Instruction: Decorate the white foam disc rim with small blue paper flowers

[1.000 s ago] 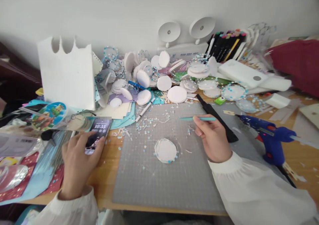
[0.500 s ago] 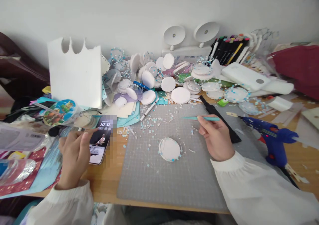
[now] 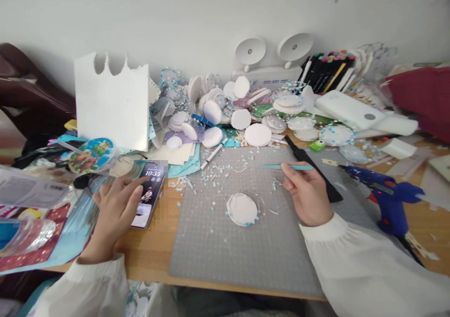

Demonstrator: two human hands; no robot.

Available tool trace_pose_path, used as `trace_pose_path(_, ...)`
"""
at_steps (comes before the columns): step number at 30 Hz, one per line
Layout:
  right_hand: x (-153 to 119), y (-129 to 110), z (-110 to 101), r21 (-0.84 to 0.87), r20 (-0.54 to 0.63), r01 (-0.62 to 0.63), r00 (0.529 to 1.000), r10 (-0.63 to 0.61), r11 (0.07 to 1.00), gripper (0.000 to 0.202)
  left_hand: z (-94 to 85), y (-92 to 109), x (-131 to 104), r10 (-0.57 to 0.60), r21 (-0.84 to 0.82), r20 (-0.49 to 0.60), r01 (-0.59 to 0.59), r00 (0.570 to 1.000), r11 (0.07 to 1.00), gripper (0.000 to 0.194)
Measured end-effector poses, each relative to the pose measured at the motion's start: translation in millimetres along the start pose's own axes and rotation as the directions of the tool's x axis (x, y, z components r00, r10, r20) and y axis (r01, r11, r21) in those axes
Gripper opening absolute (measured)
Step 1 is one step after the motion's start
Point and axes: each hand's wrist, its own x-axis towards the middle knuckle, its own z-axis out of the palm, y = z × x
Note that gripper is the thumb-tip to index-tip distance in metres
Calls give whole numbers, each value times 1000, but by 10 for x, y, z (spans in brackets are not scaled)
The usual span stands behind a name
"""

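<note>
My left hand (image 3: 119,204) is over the left edge of a phone (image 3: 152,188); its fingers are apart and the index finger reaches over the lit screen, which reads 10:35. Whether that fingertip touches the glass I cannot tell. Pinched in my right hand (image 3: 307,193) are slim teal tweezers (image 3: 270,166), pointing left above the grey cutting mat (image 3: 225,256). Below and left of their tip, a round white disc (image 3: 242,209) with small blue bits round its rim lies flat on the mat. Tiny blue and white scraps (image 3: 220,172) are scattered behind it.
White discs (image 3: 258,134) are heaped along the back. A blue glue gun (image 3: 393,195) with a red light lies at right, beside a black tool (image 3: 316,176). Left are a white foam board (image 3: 112,106), papers and packaging. A white marker (image 3: 213,154) lies on the mat's back edge.
My left hand's fingers have spread more over the phone, whose screen picture has shifted slightly. The whole view has moved a little; my right hand keeps its grip on the tweezers.
</note>
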Motion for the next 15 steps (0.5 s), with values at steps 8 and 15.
trace_pose_path(8,1,-12,7,-22,4,7,1000,-6,1000,34,-66,-19,-131,68,-50,-131,-75,989,996,50)
trace_pose_path(15,0,8,-1,-34,12,17,1000,-16,999,34,1,1,-28,62,2,36,-62,997,998,44)
